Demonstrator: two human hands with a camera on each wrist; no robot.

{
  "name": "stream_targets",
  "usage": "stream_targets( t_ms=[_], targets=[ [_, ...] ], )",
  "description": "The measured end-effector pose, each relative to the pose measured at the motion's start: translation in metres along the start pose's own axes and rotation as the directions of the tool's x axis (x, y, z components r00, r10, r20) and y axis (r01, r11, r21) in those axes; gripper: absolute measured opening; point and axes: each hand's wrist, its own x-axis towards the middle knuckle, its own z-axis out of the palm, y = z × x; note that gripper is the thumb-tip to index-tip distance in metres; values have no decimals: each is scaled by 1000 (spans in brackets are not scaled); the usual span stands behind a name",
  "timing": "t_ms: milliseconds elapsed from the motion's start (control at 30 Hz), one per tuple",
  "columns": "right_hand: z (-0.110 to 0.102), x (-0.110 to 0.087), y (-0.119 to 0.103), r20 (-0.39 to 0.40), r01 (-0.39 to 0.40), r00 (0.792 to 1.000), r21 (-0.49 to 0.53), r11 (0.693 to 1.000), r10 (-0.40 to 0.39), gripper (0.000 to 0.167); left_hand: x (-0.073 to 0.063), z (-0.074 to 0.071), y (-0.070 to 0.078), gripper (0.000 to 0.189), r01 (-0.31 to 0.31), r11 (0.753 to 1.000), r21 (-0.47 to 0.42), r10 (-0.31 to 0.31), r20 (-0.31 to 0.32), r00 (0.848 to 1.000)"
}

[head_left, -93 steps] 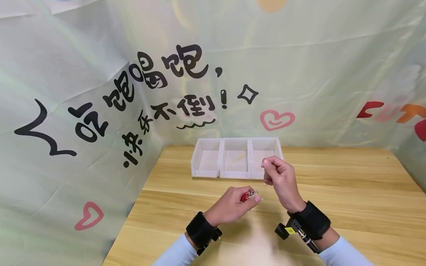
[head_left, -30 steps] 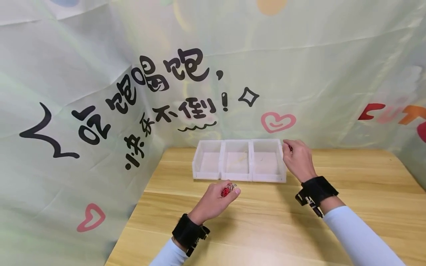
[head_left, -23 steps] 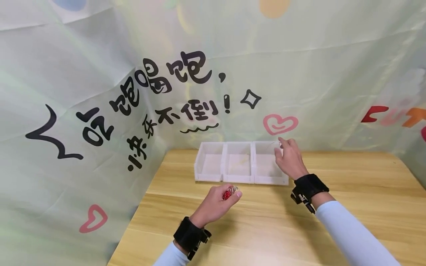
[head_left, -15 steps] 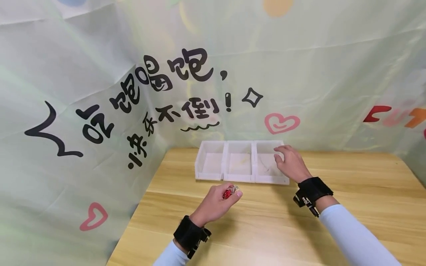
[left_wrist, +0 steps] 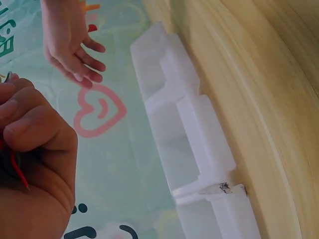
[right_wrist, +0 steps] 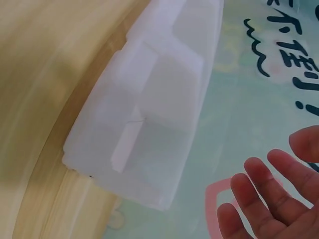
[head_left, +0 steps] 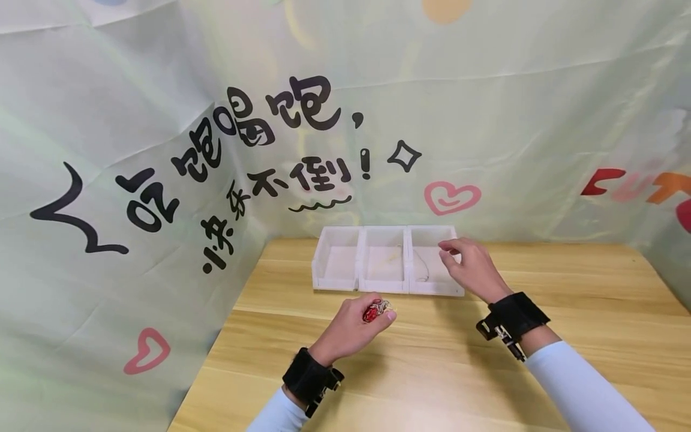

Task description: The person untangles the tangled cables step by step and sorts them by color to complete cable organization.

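My left hand [head_left: 348, 333] grips a small bundle of thin red and pale strands [head_left: 376, 311] that look like wires, held above the table in front of the bins. In the left wrist view, one red wire end [left_wrist: 19, 172] pokes out below the curled fingers. My right hand [head_left: 477, 270] hovers over the right side of the right bin [head_left: 436, 288], fingers loosely spread and holding nothing; the right wrist view shows the relaxed fingers [right_wrist: 259, 194]. One thin dark strand [head_left: 425, 268] lies in that bin. A pale yellow strand [head_left: 393, 258] is in the middle bin [head_left: 383, 285].
Three white bins stand side by side at the back of the wooden table [head_left: 432, 372]; nothing shows inside the left bin [head_left: 335, 283]. Behind them hangs a printed cloth [head_left: 513, 138] with lettering and hearts, also closing off the left side.
My right hand moved from beside the left hand to the right bin and let go of a thin strand, which now lies inside. The left hand shifted slightly left, still gripping the bundle.
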Motion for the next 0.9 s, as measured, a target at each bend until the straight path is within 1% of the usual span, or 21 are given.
stream_targets(
  t_ms=[300,533,733,900],
  targets=[
    [-4,-11,-12,-11,55,998,4,998,-55,24,0,1,2,21,4,1000,4,-4,10,1000],
    [-7,-21,-26,-3,80,997,32,996,-80,24,3,4,3,18,-17,1000,17,17,21,1000],
    [-4,-32,-39,0,121,993,67,990,-121,21,6,6,4,15,-23,1000,19,22,24,999],
    [0,-40,-45,7,151,988,85,985,-152,19,8,8,6,11,-40,999,25,39,28,999]
  ],
)
